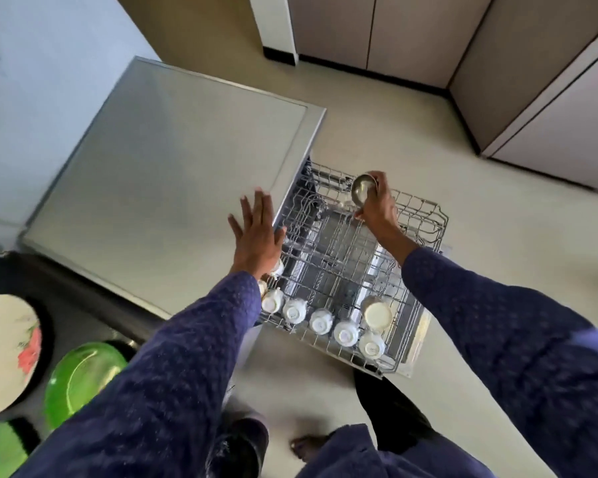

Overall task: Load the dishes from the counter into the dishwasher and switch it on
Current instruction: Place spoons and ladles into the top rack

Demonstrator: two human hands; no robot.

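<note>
- So, the right hand (377, 208) grips a steel bowl (362, 192) over the far end of the rack (425, 215), which is pulled out of the dishwasher (166, 160).
- The left hand (256, 232) is flat with its fingers spread. It sits at the rack's left edge, by the dishwasher top. I cannot tell if it is pressing down or just above it.
- White cups (320, 321) sit upside down in a row along the near edge of the rack, and one bigger cup (377, 313) is at the near right corner.
- The bowl could slip and bang on the wires if it is let go too high.
- It could also land open side up, and then water would sit in it.
- If the left hand pushes the rack, the cups could tip into each other.
- Plates (80, 377) wait at the lower left on a dark counter (66, 288). They are cut off by the edge, so I cannot count them.
- The left sleeve (173, 367) hides some cups at the rack's near left corner.
- The buttons are not in view.
</note>
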